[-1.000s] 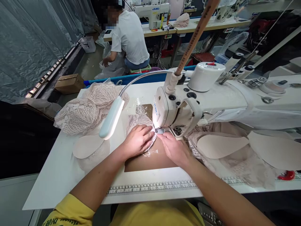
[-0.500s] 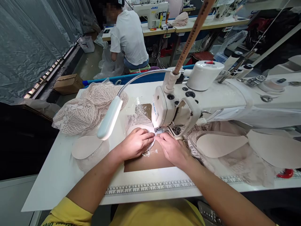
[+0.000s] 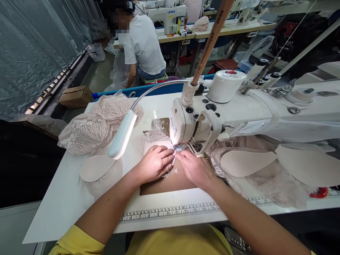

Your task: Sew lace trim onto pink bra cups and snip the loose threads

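Note:
A pale pink lace piece (image 3: pixel 157 136) lies under the head of the white sewing machine (image 3: pixel 178 122), its near part covered by my fingers. My left hand (image 3: pixel 155 163) presses down on this piece left of the needle area, fingers bent and close together. From the right, my right hand (image 3: pixel 195 168) has its thumb and forefinger at the piece's edge, right by the presser foot. The fingertips of both hands nearly meet there. Brown sheeting (image 3: pixel 170 186) covers the table under my hands. The needle itself is too small to make out.
A lit gooseneck lamp (image 3: pixel 123 134) arches over the left side. Behind it are bundled lace pieces (image 3: pixel 87 132); a beige pad (image 3: pixel 97 168) lies nearer. More beige pads (image 3: pixel 247 163) and lace sit right. A printed ruler (image 3: pixel 170 214) runs along the front edge. A co-worker (image 3: pixel 146 42) sits beyond.
My hands stay at the presser foot, with the lace piece shifted slightly under them. The view has moved a little. The co-worker's arm now reaches down lower.

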Action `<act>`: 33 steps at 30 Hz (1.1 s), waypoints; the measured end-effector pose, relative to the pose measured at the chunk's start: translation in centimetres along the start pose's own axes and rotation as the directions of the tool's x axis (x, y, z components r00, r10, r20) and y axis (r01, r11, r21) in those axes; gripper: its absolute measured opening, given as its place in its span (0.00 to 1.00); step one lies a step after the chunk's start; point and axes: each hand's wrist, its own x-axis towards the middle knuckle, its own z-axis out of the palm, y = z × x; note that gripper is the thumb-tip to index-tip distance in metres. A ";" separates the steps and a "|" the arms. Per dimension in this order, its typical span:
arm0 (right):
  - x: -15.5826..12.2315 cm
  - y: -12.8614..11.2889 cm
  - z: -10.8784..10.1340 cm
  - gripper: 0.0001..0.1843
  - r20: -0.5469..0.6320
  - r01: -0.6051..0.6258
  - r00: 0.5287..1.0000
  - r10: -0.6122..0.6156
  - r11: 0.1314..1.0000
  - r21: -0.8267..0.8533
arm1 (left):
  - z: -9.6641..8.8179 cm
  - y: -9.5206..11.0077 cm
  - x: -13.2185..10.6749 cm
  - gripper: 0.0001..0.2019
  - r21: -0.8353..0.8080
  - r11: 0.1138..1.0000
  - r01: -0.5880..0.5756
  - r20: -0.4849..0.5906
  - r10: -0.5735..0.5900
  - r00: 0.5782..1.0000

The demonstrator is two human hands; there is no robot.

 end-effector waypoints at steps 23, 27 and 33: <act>0.3 -0.3 -0.2 0.22 0.016 -0.060 0.998 0.062 0.994 -0.091 | 0.3 -0.1 0.2 0.18 0.062 0.996 0.060 -0.003 -0.060 0.998; -0.2 0.2 0.0 0.22 0.000 -0.058 0.998 0.058 0.998 -0.038 | -0.2 -0.2 0.0 0.15 -0.011 1.000 0.025 -0.015 -0.025 1.000; -0.8 0.4 0.1 0.20 -0.044 0.024 0.999 -0.022 0.998 0.056 | -0.2 -0.1 -0.1 0.13 -0.054 0.998 -0.027 -0.026 0.025 0.999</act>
